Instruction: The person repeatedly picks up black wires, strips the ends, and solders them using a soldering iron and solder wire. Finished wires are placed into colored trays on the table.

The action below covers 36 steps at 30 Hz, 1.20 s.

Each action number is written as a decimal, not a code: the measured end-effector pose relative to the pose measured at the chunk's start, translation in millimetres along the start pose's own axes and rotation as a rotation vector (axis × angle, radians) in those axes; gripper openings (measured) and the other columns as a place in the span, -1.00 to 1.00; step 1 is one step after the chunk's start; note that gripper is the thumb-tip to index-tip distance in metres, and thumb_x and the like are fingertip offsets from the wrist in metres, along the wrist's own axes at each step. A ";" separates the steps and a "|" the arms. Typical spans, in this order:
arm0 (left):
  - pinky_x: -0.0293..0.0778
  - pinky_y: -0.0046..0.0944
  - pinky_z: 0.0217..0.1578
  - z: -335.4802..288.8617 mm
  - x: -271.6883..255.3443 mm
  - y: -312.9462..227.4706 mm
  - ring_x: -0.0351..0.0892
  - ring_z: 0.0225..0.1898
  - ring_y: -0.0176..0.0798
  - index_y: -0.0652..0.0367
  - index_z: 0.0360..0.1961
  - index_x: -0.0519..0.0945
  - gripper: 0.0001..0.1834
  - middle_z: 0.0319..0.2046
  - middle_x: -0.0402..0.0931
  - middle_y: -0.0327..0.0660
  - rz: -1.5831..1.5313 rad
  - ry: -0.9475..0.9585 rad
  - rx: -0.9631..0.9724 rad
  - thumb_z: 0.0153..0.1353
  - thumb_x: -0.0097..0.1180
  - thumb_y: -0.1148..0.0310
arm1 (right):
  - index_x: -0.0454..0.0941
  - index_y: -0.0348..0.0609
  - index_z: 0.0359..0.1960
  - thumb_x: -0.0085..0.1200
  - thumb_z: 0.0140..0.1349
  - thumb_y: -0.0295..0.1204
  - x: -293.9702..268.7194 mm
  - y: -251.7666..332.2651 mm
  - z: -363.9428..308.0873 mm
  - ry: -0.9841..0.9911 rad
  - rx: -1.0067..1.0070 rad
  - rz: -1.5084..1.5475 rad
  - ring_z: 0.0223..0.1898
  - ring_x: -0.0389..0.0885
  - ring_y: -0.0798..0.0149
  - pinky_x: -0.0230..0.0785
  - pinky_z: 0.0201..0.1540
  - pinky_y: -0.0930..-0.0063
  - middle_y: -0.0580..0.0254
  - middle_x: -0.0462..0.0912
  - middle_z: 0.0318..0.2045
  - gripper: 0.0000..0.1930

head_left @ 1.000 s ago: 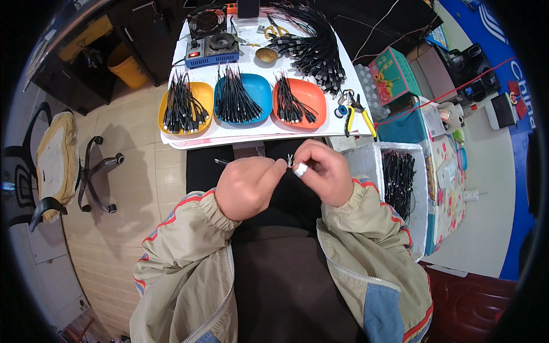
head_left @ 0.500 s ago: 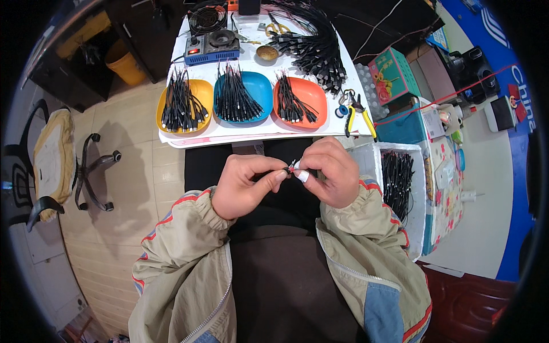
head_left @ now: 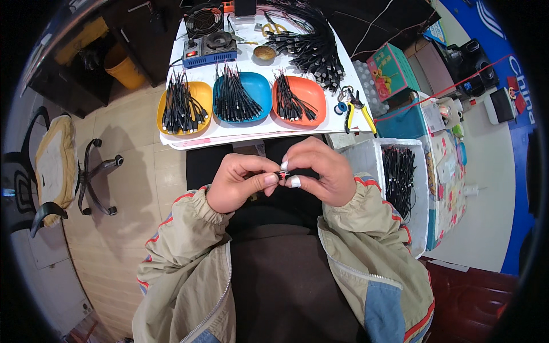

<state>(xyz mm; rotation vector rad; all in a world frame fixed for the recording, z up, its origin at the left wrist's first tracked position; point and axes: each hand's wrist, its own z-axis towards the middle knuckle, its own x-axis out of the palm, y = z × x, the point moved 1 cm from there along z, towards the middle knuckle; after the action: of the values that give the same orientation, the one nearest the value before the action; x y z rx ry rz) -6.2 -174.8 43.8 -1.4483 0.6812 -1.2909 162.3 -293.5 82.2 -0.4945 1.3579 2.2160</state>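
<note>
My left hand [head_left: 240,180] pinches a short black cable [head_left: 281,174] between thumb and fingertips, in front of my body. Thin red wire shows at the cable's end. My right hand [head_left: 326,174], with white wrapping on its thumb and forefinger tips, closes on that same wire end from the other side. The fingers partly hide the cable. Beyond my hands, bundles of black cables lie in a yellow tray [head_left: 204,91], a blue tray [head_left: 260,86] and an orange tray [head_left: 316,91] along the table's near edge.
A large bundle of black cables [head_left: 314,54] covers the table's back right. Yellow-handled pliers [head_left: 350,117] lie at the right corner. A blue soldering device [head_left: 209,55] and a fan [head_left: 204,22] stand at back left. Right of me, a white foam box [head_left: 420,194] holds more cables. An office chair [head_left: 57,163] stands left.
Both hands have shifted slightly left. My right thumb and forefinger have changed position around the wire end, with the forefinger now higher and a little apart from the thumb.
</note>
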 end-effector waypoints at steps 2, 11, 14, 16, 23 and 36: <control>0.33 -0.50 -0.45 0.3 0.1 1.4 0.43 -0.48 -0.49 0.36 -0.25 0.59 -0.87 -0.49 0.52 -0.27 -0.057 0.005 -0.028 0.24 0.09 0.51 | 0.53 -0.21 -0.29 0.22 0.03 -0.59 0.0 1.0 1.9 -0.037 -0.049 -0.041 -0.28 0.54 0.19 0.38 -0.22 0.39 0.15 0.56 -0.30 -0.81; 0.25 -0.53 -0.52 0.5 2.1 10.2 0.38 -0.52 -0.49 0.35 -0.21 0.54 -0.86 -0.50 0.48 -0.27 -0.288 -0.074 -0.055 0.22 0.08 0.54 | 0.50 -0.24 -0.34 0.15 -0.02 -0.62 -0.9 -7.5 -7.3 -0.150 -0.046 -0.236 -0.33 0.52 0.09 0.38 -0.26 0.34 0.12 0.54 -0.35 -0.83; 0.08 -0.53 -0.61 -2.1 0.4 8.3 0.29 -0.57 -0.51 0.35 -0.24 0.53 -0.89 -0.52 0.44 -0.27 -0.465 -0.147 -0.003 0.23 0.06 0.54 | 0.51 -0.25 -0.33 0.13 0.02 -0.59 -10.4 -17.4 -8.0 -0.196 0.126 -0.240 -0.29 0.54 0.06 0.40 -0.22 0.32 0.08 0.55 -0.34 -0.86; 0.05 -0.53 -0.62 -1.3 1.4 10.0 0.28 -0.58 -0.51 0.34 -0.23 0.52 -0.89 -0.53 0.43 -0.28 -0.554 -0.125 -0.059 0.24 0.06 0.54 | 0.54 -0.24 -0.28 0.17 0.04 -0.58 -10.2 -18.8 -8.4 -0.188 0.124 -0.211 -0.26 0.56 0.08 0.41 -0.19 0.34 0.09 0.58 -0.31 -0.82; -0.02 -0.48 -0.64 0.2 4.8 15.8 0.12 -0.64 -0.52 0.29 -0.19 0.51 -0.86 -0.59 0.37 -0.27 -0.778 0.000 -0.141 0.27 0.04 0.46 | 0.59 -0.16 -0.22 0.32 -0.16 -0.55 1.8 -10.1 2.0 -0.240 -0.170 -0.202 -0.23 0.57 0.14 0.42 -0.17 0.34 0.19 0.59 -0.22 -0.63; 0.00 -0.50 -0.63 -3.9 13.3 19.6 0.11 -0.63 -0.52 0.27 -0.17 0.50 -0.85 -0.58 0.36 -0.27 -0.964 0.141 -0.210 0.31 -0.01 0.44 | 0.59 -0.16 -0.32 0.31 -0.31 -0.61 9.6 -3.0 6.2 -0.282 -0.353 -0.191 -0.33 0.56 0.21 0.36 -0.32 0.40 0.26 0.60 -0.35 -0.62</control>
<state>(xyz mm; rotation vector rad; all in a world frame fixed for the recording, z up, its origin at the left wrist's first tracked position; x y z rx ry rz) -2.2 -194.0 29.9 -1.9716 0.1725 -2.1072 156.0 -284.8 77.6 -0.3942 0.7492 2.2681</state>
